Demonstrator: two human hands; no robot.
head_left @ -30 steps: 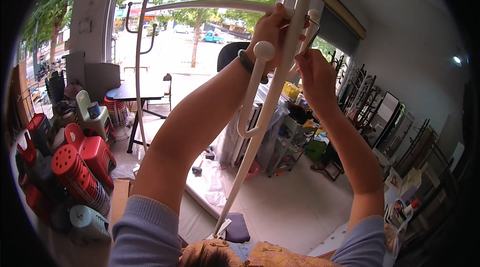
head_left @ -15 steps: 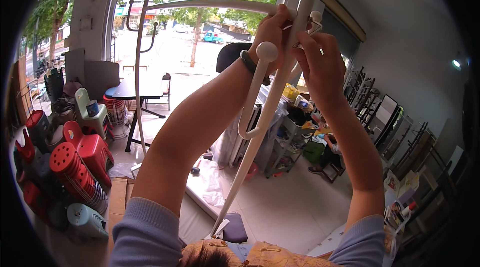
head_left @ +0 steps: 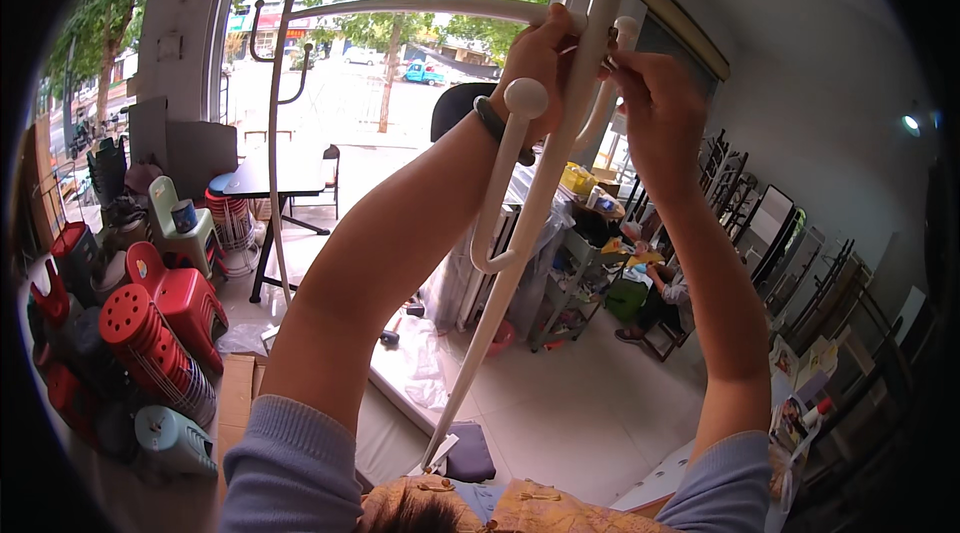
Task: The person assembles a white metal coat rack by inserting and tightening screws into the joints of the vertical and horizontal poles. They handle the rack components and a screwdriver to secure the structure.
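Observation:
A white upright pole (head_left: 523,233) of a coat rack slants up through the middle of view, bearing a curved hook (head_left: 494,188) with a round ball end. My left hand (head_left: 536,65) is closed around the end of the white crossbar (head_left: 430,6), where it meets this pole. Part of the left fingers is hidden behind the pole. On the pole's other side, my right hand (head_left: 662,108) is raised with its fingertips pinched beside a small dark metal piece (head_left: 611,37). What exactly the pinch holds is too small to make out. The crossbar's far end joins a second upright (head_left: 277,123) with hooks.
Stacked red stools (head_left: 150,333) and a light blue stool (head_left: 172,436) stand at left. A folding table (head_left: 275,173) is near the bright window. Behind the pole are a grey shelf cart (head_left: 575,278) and a seated person (head_left: 668,308). Metal racks (head_left: 735,173) line the right wall.
My right hand has shifted slightly right and up, its fingertips moving away from the pole's near face. The pole and my left hand have moved slightly left.

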